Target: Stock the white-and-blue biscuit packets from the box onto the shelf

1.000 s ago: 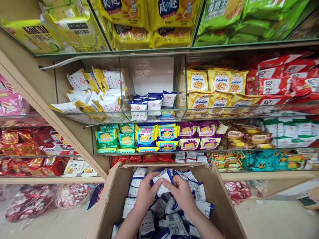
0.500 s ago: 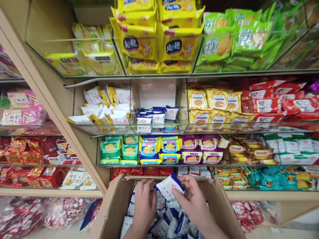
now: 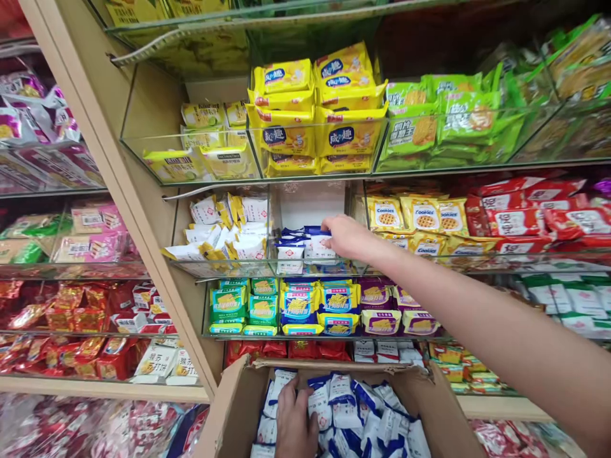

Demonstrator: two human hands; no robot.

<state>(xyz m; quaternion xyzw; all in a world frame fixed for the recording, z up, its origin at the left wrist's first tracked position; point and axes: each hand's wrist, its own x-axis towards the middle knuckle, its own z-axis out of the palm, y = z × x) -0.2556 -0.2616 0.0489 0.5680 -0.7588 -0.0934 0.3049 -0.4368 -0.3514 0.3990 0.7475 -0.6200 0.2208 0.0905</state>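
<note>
My right hand (image 3: pixel 351 238) reaches into a glass-fronted shelf compartment, its fingers closed on a small white snack packet (image 3: pixel 319 247) with blue ends. Beside that packet stand similar white-and-blue packets (image 3: pixel 290 252) in the same compartment. My left hand (image 3: pixel 296 420) is down in an open cardboard box (image 3: pixel 446 407), fingers apart and resting on the loose packets. Many more white-and-blue snack packets (image 3: pixel 344 407) lie jumbled in the box.
Left of the compartment are white packets with yellow ends (image 3: pixel 252 238); to its right, yellow cookie packets (image 3: pixel 386 213). A glass front edge (image 3: pixel 315 268) runs below my right hand. Yellow biscuit packs (image 3: pixel 289 137) fill the shelf above, green and blue ones (image 3: pixel 298 302) the shelf below.
My right hand has moved up from over the box into the shelf compartment with a packet. My left hand stays in the box, now lower among the packets. The view has tilted upward.
</note>
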